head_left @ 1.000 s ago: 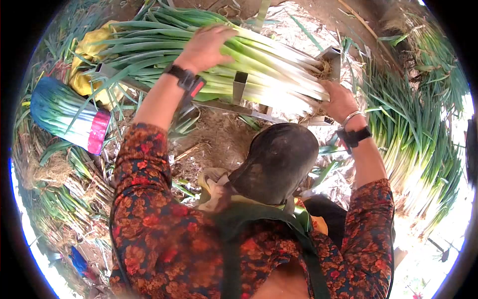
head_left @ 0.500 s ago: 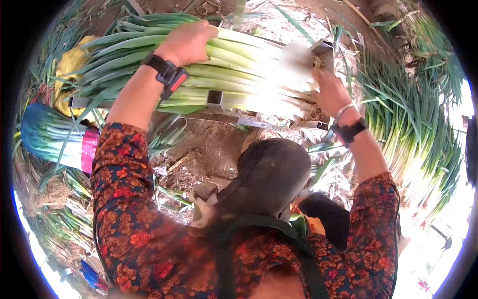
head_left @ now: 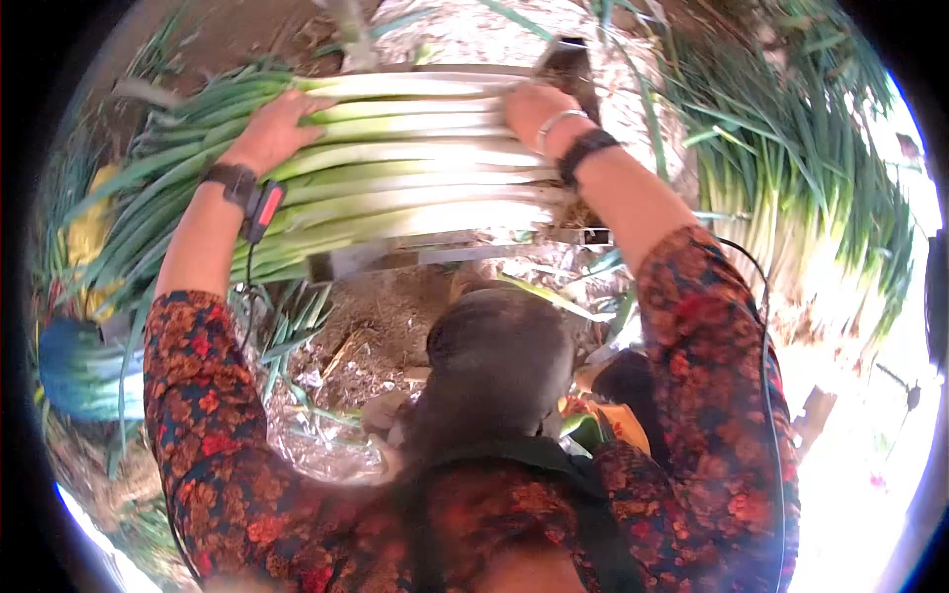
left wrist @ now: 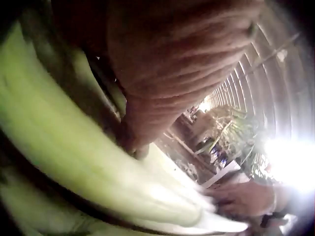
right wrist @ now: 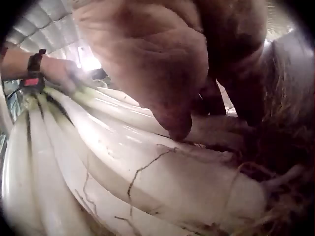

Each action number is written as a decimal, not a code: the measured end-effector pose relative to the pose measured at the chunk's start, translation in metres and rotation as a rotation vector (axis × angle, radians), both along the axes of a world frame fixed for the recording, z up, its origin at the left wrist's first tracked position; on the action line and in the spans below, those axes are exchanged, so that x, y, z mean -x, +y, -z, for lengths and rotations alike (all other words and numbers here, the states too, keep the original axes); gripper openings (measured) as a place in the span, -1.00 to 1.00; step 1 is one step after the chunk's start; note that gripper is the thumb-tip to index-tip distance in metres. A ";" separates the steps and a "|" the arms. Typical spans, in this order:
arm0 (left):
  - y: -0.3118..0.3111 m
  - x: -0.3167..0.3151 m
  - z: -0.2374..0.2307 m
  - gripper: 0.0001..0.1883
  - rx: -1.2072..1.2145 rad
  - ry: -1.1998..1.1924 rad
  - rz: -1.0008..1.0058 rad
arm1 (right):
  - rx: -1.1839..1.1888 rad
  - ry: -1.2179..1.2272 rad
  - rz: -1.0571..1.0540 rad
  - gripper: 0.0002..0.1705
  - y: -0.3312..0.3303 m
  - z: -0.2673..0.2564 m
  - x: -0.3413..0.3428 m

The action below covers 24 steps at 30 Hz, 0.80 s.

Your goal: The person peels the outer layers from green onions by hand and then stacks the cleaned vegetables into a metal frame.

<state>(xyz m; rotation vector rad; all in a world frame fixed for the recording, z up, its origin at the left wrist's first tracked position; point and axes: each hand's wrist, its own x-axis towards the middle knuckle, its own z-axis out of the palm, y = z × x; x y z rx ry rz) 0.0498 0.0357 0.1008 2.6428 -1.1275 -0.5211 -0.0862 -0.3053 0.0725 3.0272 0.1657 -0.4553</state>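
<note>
A thick layer of long green onions lies across the metal frame, green leaves to the left and white root ends to the right. On its far side, my left hand grips stalks where white turns green; in the left wrist view the thumb side of this hand presses down beside a pale stalk. Near the roots, my right hand holds the far stalks. Thumb and fingers of the right hand reach down around white stalks in the right wrist view; some fingertips are hidden.
More green onions lie piled on the right. A bundle in blue wrap sits at the lower left, below a yellow cloth. An upright metal post stands beside the root ends.
My right hand has shifted from the root ends to the far edge of the stalks. The left hand now lies farther left in view, and the view itself has shifted.
</note>
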 end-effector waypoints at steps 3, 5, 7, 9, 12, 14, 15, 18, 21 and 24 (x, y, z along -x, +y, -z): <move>-0.006 -0.003 0.003 -0.52 -0.050 -0.068 -0.009 | 0.066 -0.016 -0.130 -0.77 -0.009 0.025 -0.009; 0.005 -0.014 0.021 -0.51 0.005 -0.210 0.078 | 0.072 -0.001 -0.108 -0.81 0.000 -0.005 -0.001; 0.001 -0.016 0.016 -0.50 -0.022 -0.148 0.052 | 0.173 0.024 -0.304 -0.79 -0.005 -0.015 -0.002; -0.011 -0.014 0.000 -0.49 -0.179 -0.085 -0.018 | -0.209 -0.082 0.057 -0.75 -0.006 -0.038 0.011; -0.029 0.001 -0.038 -0.46 -0.174 -0.268 0.051 | -0.541 -0.502 0.227 -0.72 -0.013 -0.083 0.072; -0.042 0.002 -0.057 -0.47 -0.049 -0.374 0.071 | -0.733 -0.781 0.281 -0.75 -0.029 -0.084 0.114; -0.056 0.009 -0.076 -0.49 0.049 -0.394 0.071 | -0.741 -0.869 0.356 -0.79 -0.034 -0.092 0.145; -0.101 0.061 -0.140 -0.55 0.296 -0.409 0.073 | -0.730 -0.840 0.658 -0.80 -0.082 -0.052 0.213; -0.158 0.165 -0.190 -0.66 0.465 -0.287 0.149 | -0.626 -0.669 0.975 -0.78 -0.132 -0.006 0.288; -0.209 0.254 -0.187 -0.72 0.745 0.280 0.328 | -0.400 -0.445 1.154 -0.75 -0.189 0.039 0.362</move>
